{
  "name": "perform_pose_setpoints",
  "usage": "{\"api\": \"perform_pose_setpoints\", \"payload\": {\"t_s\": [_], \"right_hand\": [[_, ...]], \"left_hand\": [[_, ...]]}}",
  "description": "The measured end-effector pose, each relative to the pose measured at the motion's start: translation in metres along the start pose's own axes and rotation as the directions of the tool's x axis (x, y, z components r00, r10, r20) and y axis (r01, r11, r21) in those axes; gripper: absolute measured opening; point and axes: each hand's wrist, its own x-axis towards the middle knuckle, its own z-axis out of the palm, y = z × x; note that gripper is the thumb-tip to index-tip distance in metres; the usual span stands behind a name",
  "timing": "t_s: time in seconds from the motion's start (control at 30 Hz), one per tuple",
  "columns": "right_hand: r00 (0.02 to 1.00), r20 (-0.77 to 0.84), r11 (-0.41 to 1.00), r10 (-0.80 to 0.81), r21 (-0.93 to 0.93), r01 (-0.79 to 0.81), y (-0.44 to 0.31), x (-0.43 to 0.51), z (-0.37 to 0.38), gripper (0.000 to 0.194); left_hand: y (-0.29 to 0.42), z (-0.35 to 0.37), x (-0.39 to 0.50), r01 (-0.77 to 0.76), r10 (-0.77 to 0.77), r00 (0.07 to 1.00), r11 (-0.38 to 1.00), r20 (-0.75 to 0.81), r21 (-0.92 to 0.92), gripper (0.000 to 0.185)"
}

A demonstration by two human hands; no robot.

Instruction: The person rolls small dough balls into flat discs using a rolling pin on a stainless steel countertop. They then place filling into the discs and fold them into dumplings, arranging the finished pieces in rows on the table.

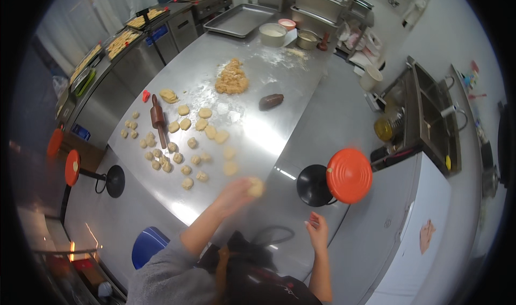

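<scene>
My left hand (236,194) is raised near the corner of the steel table (225,34), its fingers around a flattened piece of pale dough (255,187). Beyond the table's right edge, my right hand (318,227) hangs over the floor with nothing seen in it and its fingers partly curled. Flattened dough rounds (204,113) form a curved row towards my left hand. Several small dough balls (187,183) are spread over the left part of the table. Beside them lies a wooden rolling pin (157,117). Farther back are a crumbly, orange-brown dough mound (231,79) and a dark brown dough log (271,101).
At the table's far end are an empty baking tray (242,19), a round tin of flour (273,35) and a wooden tool (323,42). An orange stool (349,176) stands right of the table. Filled trays (122,42) line the left counter.
</scene>
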Motion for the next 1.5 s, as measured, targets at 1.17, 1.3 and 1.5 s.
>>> {"api": "perform_pose_setpoints", "payload": {"t_s": [1.17,1.3,1.5], "right_hand": [[0.288,0.951,0.949,-0.116,0.020,0.314,-0.166,0.538,0.149,0.049],[0.144,0.986,0.995,-0.084,0.076,0.061,-0.167,0.553,0.156,0.043],[0.155,0.987,0.996,-0.050,0.038,0.082,-0.156,0.563,0.168,0.033]], "left_hand": [[0.109,0.023,0.331,-0.106,0.741,0.667,0.194,-0.075,0.975,0.060],[0.091,0.042,0.333,-0.030,0.857,0.486,0.215,-0.174,0.976,0.057],[0.092,0.058,0.349,0.013,0.891,0.379,0.265,-0.250,0.964,0.045]]}}
